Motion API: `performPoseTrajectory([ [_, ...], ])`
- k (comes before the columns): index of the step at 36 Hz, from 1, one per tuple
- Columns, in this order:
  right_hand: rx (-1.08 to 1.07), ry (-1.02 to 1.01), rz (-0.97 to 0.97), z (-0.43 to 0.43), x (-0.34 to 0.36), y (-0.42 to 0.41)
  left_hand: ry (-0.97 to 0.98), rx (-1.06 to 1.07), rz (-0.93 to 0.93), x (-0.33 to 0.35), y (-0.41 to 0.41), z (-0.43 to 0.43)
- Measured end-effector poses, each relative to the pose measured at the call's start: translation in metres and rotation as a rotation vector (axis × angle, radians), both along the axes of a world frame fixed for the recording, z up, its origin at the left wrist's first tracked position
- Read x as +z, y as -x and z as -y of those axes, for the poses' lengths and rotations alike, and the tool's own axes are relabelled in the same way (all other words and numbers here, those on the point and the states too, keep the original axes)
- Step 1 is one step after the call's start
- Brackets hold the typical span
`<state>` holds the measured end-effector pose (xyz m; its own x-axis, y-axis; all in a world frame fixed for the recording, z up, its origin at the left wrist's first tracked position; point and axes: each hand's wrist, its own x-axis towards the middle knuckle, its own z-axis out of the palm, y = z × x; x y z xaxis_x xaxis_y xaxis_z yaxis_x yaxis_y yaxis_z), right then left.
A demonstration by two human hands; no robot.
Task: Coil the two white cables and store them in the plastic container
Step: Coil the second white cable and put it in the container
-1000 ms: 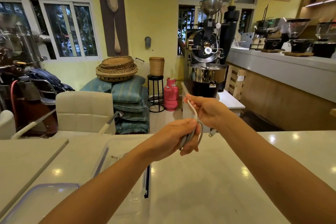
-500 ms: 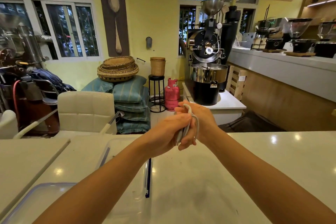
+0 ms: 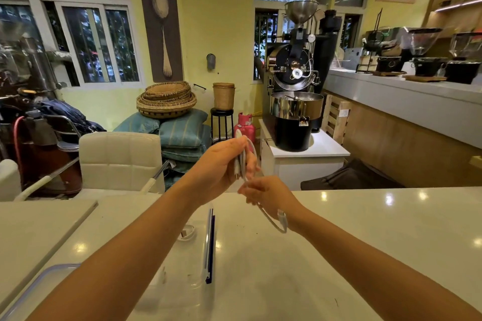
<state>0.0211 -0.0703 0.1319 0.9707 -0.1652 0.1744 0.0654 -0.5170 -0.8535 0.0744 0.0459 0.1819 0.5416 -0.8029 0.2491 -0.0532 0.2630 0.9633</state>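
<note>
My left hand [image 3: 221, 161] is raised above the white table [image 3: 365, 229] and grips a flat bundle of white cable [image 3: 241, 157] loops. My right hand [image 3: 268, 194] sits just below it and pinches the cable's loose tail, which curves down past my wrist to a white plug [image 3: 283, 217]. A clear plastic container [image 3: 208, 242] with a blue clip edge lies on the table under my left forearm. Inside it rests a second white cable [image 3: 186, 232], coiled and partly hidden by my arm.
A clear lid [image 3: 39, 284] lies at the near left of the table. A cream chair [image 3: 120, 156] stands behind the table's far edge. A coffee roaster [image 3: 296, 112] on a white stand and a long counter [image 3: 407, 101] fill the right background.
My left hand rose with the bundle. My right hand came off the coil, dropped below it and now holds the loose tail, whose plug end hangs free.
</note>
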Motion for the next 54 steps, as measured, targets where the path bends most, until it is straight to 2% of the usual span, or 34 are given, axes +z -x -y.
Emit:
performPoseTrajectory([
  [7, 0.077, -0.055, -0.112, -0.001, -0.01, 0.008, -0.069, 0.114, 0.066, -0.005, -0.01, -0.002],
  [12, 0.028, -0.038, -0.141, 0.012, -0.011, 0.004, -0.079, -0.077, 0.064, -0.004, -0.003, -0.005],
  [17, -0.13, 0.016, 0.009, 0.032, -0.003, -0.004, -0.063, -0.389, -0.036, -0.004, 0.012, -0.002],
  [23, -0.266, 0.045, 0.25, 0.053, 0.014, -0.014, -0.092, -0.559, -0.133, -0.011, 0.023, 0.003],
  [27, -0.358, -0.037, 0.297, 0.072, 0.022, -0.018, -0.039, -0.47, -0.109, -0.011, 0.02, 0.0],
  [30, -0.358, -0.049, 0.249, 0.078, 0.021, -0.018, 0.004, -0.4, -0.103, -0.009, 0.018, -0.001],
  [35, -0.193, -0.035, 0.047, 0.059, 0.004, -0.013, 0.061, -0.372, -0.052, -0.006, 0.019, 0.003],
  [41, 0.007, 0.065, -0.168, 0.021, -0.027, 0.005, 0.026, -0.038, 0.021, -0.005, 0.002, 0.001],
  [46, 0.148, -0.09, -0.179, -0.003, -0.019, 0.031, -0.093, 0.141, 0.099, -0.011, -0.011, -0.004],
  [50, 0.207, -0.25, -0.104, 0.001, 0.001, 0.042, -0.172, 0.186, 0.169, -0.014, -0.015, -0.005],
  [54, 0.276, -0.349, -0.157, 0.004, 0.013, 0.047, -0.2, 0.203, 0.214, -0.013, -0.014, -0.002],
])
